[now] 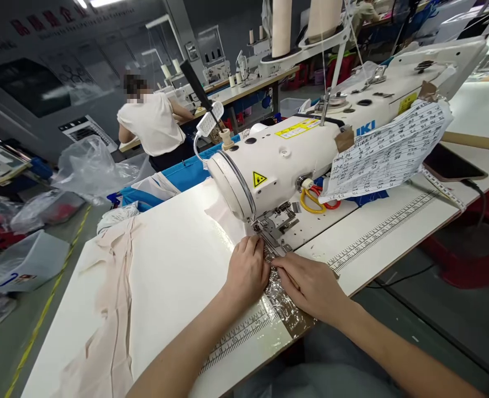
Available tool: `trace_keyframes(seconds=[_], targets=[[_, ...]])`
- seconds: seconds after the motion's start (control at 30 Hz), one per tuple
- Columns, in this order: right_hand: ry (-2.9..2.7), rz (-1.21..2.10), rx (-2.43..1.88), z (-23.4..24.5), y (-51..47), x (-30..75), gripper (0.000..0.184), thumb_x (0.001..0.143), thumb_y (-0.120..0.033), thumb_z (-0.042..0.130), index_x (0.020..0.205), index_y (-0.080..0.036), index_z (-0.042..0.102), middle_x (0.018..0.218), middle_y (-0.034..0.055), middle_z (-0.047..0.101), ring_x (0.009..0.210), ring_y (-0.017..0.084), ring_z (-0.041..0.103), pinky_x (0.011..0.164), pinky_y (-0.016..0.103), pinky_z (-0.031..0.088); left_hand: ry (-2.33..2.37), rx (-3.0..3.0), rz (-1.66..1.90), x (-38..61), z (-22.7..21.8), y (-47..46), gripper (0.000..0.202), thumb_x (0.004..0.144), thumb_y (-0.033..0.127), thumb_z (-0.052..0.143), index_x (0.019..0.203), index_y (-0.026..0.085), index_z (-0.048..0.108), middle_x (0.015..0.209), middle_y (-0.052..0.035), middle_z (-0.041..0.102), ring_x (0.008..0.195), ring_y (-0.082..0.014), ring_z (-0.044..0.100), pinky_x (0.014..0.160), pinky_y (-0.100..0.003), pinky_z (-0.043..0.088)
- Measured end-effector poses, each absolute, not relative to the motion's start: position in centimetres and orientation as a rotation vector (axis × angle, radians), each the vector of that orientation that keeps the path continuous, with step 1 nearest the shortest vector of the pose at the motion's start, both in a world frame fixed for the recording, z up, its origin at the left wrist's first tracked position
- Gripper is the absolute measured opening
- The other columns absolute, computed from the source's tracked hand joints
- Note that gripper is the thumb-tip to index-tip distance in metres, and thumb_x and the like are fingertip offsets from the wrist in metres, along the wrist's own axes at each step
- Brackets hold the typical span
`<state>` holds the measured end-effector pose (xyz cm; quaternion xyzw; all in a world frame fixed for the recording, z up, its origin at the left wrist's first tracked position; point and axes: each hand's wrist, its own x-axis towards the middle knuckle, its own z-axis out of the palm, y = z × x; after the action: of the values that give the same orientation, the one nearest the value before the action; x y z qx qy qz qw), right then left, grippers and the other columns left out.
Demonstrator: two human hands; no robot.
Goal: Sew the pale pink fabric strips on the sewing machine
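"Spreading widest is the white table (173,265), then?"

"Yes, with the white sewing machine (277,160) across its far half, and a long pale pink cloth (115,320) lying rumpled along the left side."

"And the hands?"

"Both reach in from the near side, wrists apart, fingers meeting at the front of the machine. The left hand (248,268) is palm down, its fingers close together and bent, tips hidden by the metal parts. The right hand (310,284) is loosely curled, index finger pointing forward. I can't tell whether either has hold of anything."

"How much room is there?"

"Toward the left, white tabletop runs from the left wrist to the pink cloth. The near table edge passes beneath both forearms. Ahead it's tight: the machine's head overhangs just beyond the fingers."

"Anything smaller?"

"A shiny clear film (285,309) between the forearms, reaching the near edge; a pale piece of cloth (223,220) beside the head, left of the presser foot parts (277,229); and scissors (313,202) right of them."
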<state>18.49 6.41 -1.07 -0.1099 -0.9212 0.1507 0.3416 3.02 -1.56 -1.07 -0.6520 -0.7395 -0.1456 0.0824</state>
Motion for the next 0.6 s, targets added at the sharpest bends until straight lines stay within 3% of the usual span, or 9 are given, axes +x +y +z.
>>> trace_keyframes(seconds=[0.33,0.6], targets=[[-2.534,0.109,-0.372,-1.4,6.1,17.3,0.021,0.094,-0.012,0.04,0.09,-0.016,0.061,0.077,0.0051,0.064,0.067,0.018,0.063,0.057,0.028,0.041,-2.26,-1.958,-0.45,3.0,-0.9,-1.5,0.04,0.086,0.013,0.043,0.125,0.012,0.051,0.12,-0.0141,0.055,0.109,-0.0274,0.053,0.095,-0.046,0.049],[-2.662,0.008,-0.545,-1.1,5.2,17.0,0.019,0.09,-0.007,0.049,0.102,-0.012,0.063,0.084,0.0108,0.069,0.063,0.021,0.065,0.052,0.029,0.04,-2.282,-1.936,-0.446,2.1,-1.0,-1.3,0.039,0.086,0.015,0.042,0.124,0.013,0.055,0.119,-0.0139,0.057,0.106,-0.0268,0.054,0.093,-0.045,0.05]])
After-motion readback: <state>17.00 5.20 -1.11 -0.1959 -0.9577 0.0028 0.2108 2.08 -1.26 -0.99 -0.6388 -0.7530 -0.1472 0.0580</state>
